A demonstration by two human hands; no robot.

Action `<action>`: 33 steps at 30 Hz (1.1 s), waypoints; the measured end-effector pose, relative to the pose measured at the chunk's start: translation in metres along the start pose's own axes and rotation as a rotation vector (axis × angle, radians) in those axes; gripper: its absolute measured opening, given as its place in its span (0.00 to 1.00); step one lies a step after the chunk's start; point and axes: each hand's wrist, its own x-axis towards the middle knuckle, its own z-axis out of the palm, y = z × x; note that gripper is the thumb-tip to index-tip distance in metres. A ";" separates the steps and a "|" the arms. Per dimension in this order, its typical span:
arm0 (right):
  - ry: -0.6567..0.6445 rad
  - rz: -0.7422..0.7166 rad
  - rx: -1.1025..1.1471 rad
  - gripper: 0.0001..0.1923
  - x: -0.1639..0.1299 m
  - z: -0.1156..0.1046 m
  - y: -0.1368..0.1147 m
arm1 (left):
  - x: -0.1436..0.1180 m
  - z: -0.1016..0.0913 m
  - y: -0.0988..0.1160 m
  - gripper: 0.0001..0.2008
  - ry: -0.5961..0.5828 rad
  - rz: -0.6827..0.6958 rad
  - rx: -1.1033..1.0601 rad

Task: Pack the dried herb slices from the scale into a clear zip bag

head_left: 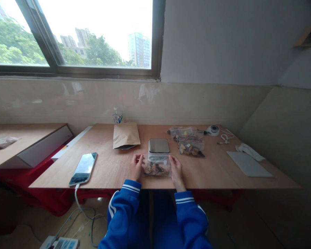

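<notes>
A clear zip bag (157,168) with brown and dark dried pieces in it is stretched between my two hands near the table's front edge. My left hand (137,166) pinches its upper left corner. The upper right corner is gripped by my right hand (176,169). Just behind the bag lies a small flat scale (159,145) with a metal top, its front partly covered by the bag. Beyond it to the left is a brown paper pouch (126,136), its dark mouth facing me. Several similar filled zip bags (190,147) lie together at the back right.
A charging phone (83,168) lies at the left, its cable (77,199) hanging over the front edge. A bottle (117,116) stands behind the pouch. At the right are a white camera (213,130) with its cord, a pale sheet (248,164) and a crumpled tissue (250,151).
</notes>
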 end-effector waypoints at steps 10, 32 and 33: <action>0.063 -0.010 0.048 0.20 0.001 -0.002 0.004 | -0.001 -0.001 0.003 0.20 0.004 -0.076 -0.062; -0.003 -0.033 -0.026 0.18 -0.001 -0.002 0.005 | -0.002 0.002 0.006 0.20 -0.127 -0.129 -0.145; -0.001 -0.040 -0.026 0.18 0.000 -0.002 0.005 | -0.002 0.003 0.007 0.20 -0.123 -0.126 -0.149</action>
